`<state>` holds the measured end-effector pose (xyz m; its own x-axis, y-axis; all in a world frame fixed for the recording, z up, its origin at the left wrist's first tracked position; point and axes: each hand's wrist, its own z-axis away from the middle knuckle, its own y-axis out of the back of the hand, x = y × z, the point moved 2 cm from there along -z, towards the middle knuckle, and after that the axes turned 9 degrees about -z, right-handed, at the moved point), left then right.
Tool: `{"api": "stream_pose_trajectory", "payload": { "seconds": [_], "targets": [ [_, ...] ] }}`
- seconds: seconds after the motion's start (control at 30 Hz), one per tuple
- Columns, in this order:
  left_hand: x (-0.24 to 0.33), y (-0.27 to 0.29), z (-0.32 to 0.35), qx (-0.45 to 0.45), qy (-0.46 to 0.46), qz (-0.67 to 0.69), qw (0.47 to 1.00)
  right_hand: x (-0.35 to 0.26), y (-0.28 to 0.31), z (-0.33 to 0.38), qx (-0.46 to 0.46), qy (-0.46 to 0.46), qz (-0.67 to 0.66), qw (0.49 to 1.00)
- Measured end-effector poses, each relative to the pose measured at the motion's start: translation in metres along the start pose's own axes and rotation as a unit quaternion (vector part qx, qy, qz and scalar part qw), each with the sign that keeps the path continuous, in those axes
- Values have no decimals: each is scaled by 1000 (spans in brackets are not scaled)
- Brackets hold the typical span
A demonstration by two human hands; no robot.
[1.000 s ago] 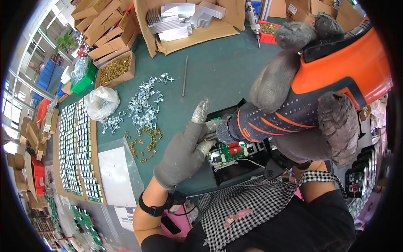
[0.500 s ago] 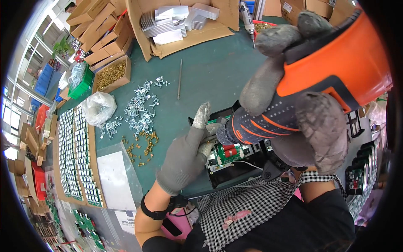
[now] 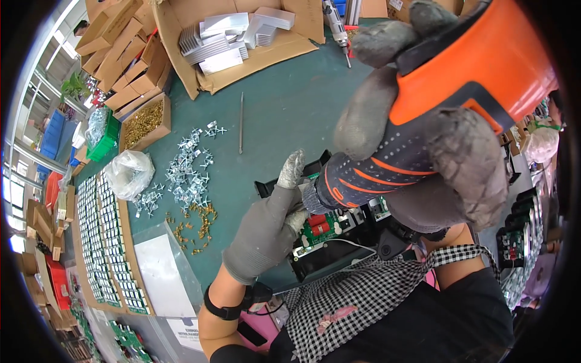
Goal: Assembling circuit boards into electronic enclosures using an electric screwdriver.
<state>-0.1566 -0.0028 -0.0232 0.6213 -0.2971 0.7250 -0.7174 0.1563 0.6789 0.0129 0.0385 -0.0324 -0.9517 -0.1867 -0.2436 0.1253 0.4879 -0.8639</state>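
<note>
My right hand point(image 3: 469, 160), in a worn grey glove, grips an orange and black cordless screwdriver point(image 3: 387, 163). The driver slants down to the left, its nose over a green circuit board point(image 3: 316, 233) with red components in a black housing point(image 3: 305, 264). My left hand point(image 3: 260, 233), also gloved, is at the driver's nose. Its silver-wrapped thumb points up, and the other fingers curl in by the nose, partly hidden behind it. What they pinch, if anything, and the driver's bit are out of sight. A white wire point(image 3: 348, 242) runs across the housing.
Silvery metal clips point(image 3: 189, 172) and brass screws point(image 3: 195, 227) lie loose on the green table, left of a thin metal rod point(image 3: 241, 124). Behind stands a carton point(image 3: 260, 59) with metal heat sinks. Small boards point(image 3: 100, 242) line the left; another driver point(image 3: 336, 27) stands at the back.
The whole view has shifted a little, so the table's things sit further left and lower. Both hands and the driver keep nearly the same place over the board.
</note>
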Motion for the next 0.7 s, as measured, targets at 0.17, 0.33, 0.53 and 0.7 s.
{"api": "stream_pose_trajectory", "payload": {
  "seconds": [0.17,0.33,0.53,0.7],
  "targets": [
    [-7,-3,-2,-1,9,-15,1000,-11,-5,-14,-15,19,108,994],
    [-7,-1,-4,19,-15,-21,1000,-21,-9,-23,-31,32,210,977],
    [-4,-1,-9,10,-56,-86,995,-37,-22,-16,-54,47,331,941],
    [2,-13,-12,72,4,-118,990,-46,-31,-30,-72,67,436,895]
  ]
}}
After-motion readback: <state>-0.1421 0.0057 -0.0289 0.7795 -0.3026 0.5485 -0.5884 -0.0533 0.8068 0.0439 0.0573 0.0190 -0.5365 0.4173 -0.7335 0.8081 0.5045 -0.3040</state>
